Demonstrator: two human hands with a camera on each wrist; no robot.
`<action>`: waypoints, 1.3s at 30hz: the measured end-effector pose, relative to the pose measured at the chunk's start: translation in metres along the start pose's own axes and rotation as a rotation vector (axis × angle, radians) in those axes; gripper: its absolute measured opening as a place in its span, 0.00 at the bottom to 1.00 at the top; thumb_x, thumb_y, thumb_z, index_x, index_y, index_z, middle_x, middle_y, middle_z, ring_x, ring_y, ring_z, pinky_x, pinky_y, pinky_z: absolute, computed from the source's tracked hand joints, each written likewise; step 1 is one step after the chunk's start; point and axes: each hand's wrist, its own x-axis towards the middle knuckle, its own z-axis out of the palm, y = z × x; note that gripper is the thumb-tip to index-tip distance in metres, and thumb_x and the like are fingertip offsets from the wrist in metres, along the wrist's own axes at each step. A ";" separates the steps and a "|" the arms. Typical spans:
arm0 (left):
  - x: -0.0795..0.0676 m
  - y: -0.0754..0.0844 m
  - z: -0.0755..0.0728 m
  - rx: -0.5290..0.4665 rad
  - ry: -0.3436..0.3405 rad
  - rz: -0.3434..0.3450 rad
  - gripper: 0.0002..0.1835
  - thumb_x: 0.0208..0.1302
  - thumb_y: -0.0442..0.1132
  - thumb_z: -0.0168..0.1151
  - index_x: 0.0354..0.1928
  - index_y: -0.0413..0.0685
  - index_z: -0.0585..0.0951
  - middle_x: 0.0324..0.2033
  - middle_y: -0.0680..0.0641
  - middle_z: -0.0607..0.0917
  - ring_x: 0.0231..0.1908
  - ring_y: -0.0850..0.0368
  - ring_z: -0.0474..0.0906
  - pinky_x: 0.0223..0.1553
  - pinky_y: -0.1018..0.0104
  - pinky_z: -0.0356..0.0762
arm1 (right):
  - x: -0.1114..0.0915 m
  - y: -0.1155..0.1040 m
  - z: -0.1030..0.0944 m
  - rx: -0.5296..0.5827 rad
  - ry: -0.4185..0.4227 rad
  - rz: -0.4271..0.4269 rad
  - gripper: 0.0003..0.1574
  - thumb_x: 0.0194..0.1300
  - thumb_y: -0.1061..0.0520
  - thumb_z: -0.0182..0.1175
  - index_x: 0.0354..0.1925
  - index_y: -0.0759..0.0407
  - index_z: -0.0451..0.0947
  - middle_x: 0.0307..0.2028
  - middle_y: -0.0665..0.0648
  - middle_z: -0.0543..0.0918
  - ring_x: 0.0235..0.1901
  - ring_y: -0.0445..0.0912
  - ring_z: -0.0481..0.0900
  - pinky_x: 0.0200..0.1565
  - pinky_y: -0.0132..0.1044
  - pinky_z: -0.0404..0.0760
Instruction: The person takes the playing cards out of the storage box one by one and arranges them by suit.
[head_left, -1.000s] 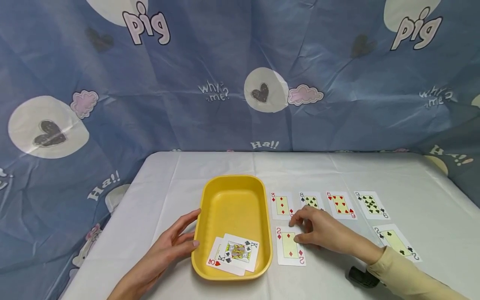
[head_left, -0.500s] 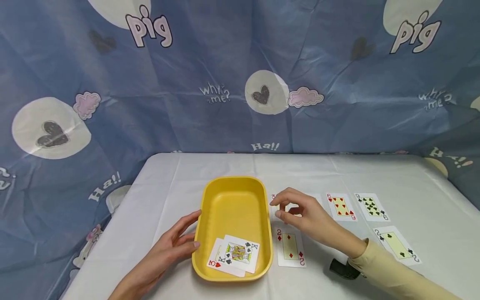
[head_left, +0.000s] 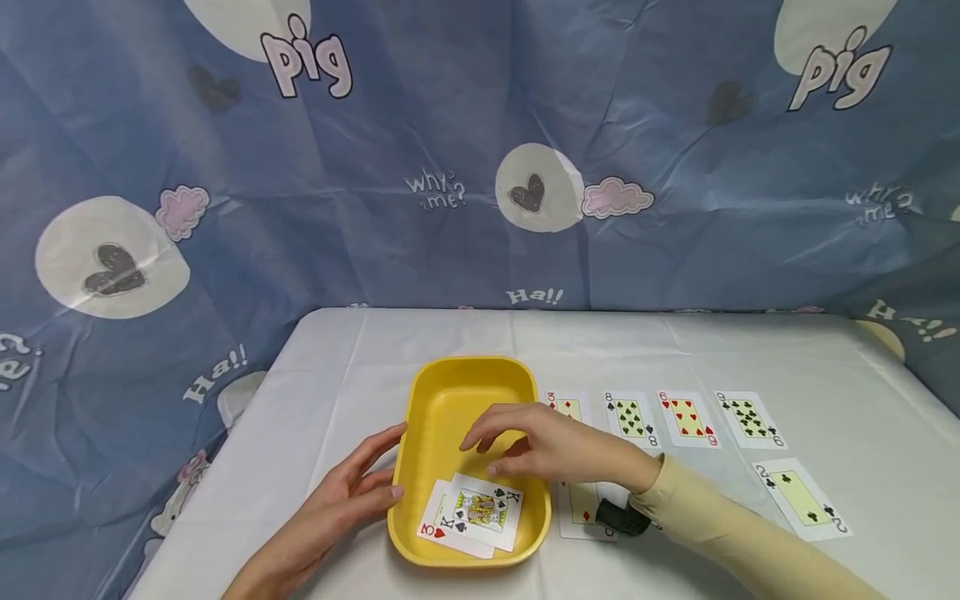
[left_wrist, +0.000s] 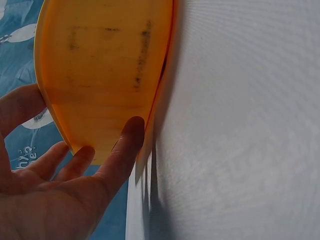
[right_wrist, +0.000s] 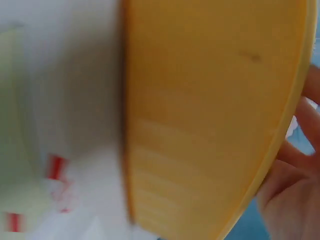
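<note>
A yellow tray (head_left: pixel 426 408) stands on the white table. In its near end lie a king of spades (head_left: pixel 483 512) and, partly under it, a three of hearts (head_left: pixel 435 517). My left hand (head_left: pixel 337 500) touches the tray's left wall with outstretched fingers and thumb. In the left wrist view those fingers (left_wrist: pixel 131 132) rest against the outer wall. My right hand (head_left: pixel 547 442) hovers over the tray's right rim, fingers loosely bent, no card showing between them. Below its wrist lies a two of diamonds (head_left: pixel 581 504), partly covered; a three of diamonds (head_left: pixel 567 404) is partly hidden too.
Right of the tray, an eight of spades (head_left: pixel 630 417), a six of hearts (head_left: pixel 686 419) and a nine of clubs (head_left: pixel 750 419) lie face up in a row. A two of clubs (head_left: pixel 801 497) lies nearer. A printed blue cloth (head_left: pixel 450 258) hangs behind the table.
My right hand has moved left from the two of diamonds, past the three of diamonds, to over the tray, uncovering the eight of spades. My left hand stays at the tray.
</note>
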 end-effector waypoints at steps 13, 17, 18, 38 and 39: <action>0.001 0.000 0.004 -0.016 -0.037 0.057 0.38 0.64 0.41 0.67 0.73 0.65 0.62 0.74 0.50 0.54 0.64 0.46 0.69 0.54 0.53 0.76 | 0.052 0.010 0.009 -0.342 -0.386 0.058 0.26 0.55 0.58 0.74 0.53 0.43 0.82 0.49 0.40 0.75 0.44 0.37 0.72 0.49 0.26 0.71; 0.000 0.000 0.003 -0.010 -0.044 0.072 0.38 0.64 0.41 0.67 0.73 0.64 0.61 0.75 0.49 0.53 0.65 0.45 0.68 0.54 0.53 0.76 | 0.055 0.010 0.008 -0.328 -0.448 0.106 0.34 0.51 0.61 0.77 0.56 0.42 0.81 0.51 0.39 0.70 0.42 0.37 0.70 0.46 0.25 0.70; -0.001 0.000 0.003 -0.011 -0.049 0.077 0.38 0.64 0.41 0.67 0.73 0.63 0.61 0.75 0.48 0.53 0.65 0.45 0.68 0.54 0.53 0.76 | 0.056 0.009 0.008 -0.330 -0.454 0.115 0.35 0.50 0.62 0.77 0.56 0.41 0.81 0.51 0.39 0.70 0.41 0.37 0.69 0.45 0.25 0.70; -0.003 -0.001 0.002 -0.012 -0.042 0.065 0.38 0.64 0.41 0.67 0.73 0.65 0.61 0.75 0.48 0.52 0.65 0.45 0.68 0.55 0.52 0.76 | 0.057 0.010 0.024 -0.459 -0.268 0.072 0.32 0.52 0.54 0.77 0.51 0.43 0.70 0.42 0.42 0.73 0.42 0.38 0.69 0.47 0.28 0.68; -0.003 -0.001 0.002 -0.015 -0.040 0.066 0.38 0.64 0.41 0.67 0.73 0.65 0.61 0.75 0.48 0.52 0.65 0.45 0.68 0.54 0.52 0.76 | 0.057 0.010 0.024 -0.457 -0.241 0.081 0.32 0.54 0.56 0.76 0.51 0.43 0.70 0.41 0.43 0.74 0.40 0.39 0.70 0.46 0.29 0.69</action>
